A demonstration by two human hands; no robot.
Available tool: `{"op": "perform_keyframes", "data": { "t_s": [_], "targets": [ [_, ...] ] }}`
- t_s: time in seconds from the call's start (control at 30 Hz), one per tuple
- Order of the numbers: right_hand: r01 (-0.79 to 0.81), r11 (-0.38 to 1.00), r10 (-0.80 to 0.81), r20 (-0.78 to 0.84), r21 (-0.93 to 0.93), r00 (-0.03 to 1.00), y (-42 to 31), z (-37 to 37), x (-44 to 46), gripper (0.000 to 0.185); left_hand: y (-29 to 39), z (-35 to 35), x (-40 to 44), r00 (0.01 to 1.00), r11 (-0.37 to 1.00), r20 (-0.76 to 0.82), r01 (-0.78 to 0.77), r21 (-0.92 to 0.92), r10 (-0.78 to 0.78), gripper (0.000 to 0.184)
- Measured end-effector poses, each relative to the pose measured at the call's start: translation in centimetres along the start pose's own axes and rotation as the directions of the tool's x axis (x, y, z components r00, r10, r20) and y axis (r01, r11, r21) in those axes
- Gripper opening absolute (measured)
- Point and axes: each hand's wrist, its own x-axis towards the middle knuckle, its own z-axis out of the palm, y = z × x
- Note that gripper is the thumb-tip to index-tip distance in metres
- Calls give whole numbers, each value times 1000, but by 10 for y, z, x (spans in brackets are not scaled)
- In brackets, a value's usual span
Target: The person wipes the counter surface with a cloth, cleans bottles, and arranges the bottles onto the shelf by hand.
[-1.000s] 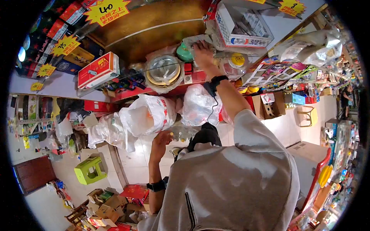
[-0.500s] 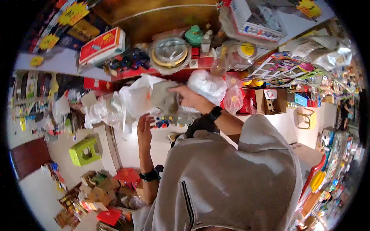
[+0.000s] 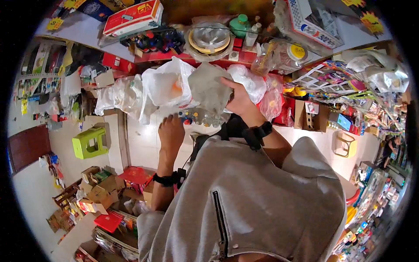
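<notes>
While the right hand (image 3: 240, 98) is clamping a grey cloth (image 3: 209, 85), not yet released, the left hand (image 3: 171, 130) is hovering. Its fingers are curling, grip unclear.

The lens is rounding my whole view into a circle, black is swallowing the corners, and the crowded shelves (image 3: 371, 209) on the right are bending and breaking into mush at the rim. Pale light is washing out the floor tiles (image 3: 142, 142), while the brown panel (image 3: 209, 9) up top is sitting dim. Glare is glinting off the silvery packaging (image 3: 379, 78), soft shadows are creasing my hoodie (image 3: 279, 196), and the grey sheet (image 3: 209, 85) I'm gripping is looking dull, fairly sharp.
</notes>
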Motion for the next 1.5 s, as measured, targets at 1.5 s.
{"op": "perform_keyframes", "data": {
  "t_s": [1.5],
  "targets": [
    [-27, 996, 13, -165, -83, 986, 27, 65, -33, 43, -194, 17, -147, 750, 747, -97, 622, -232, -655, 42]
  ]
}}
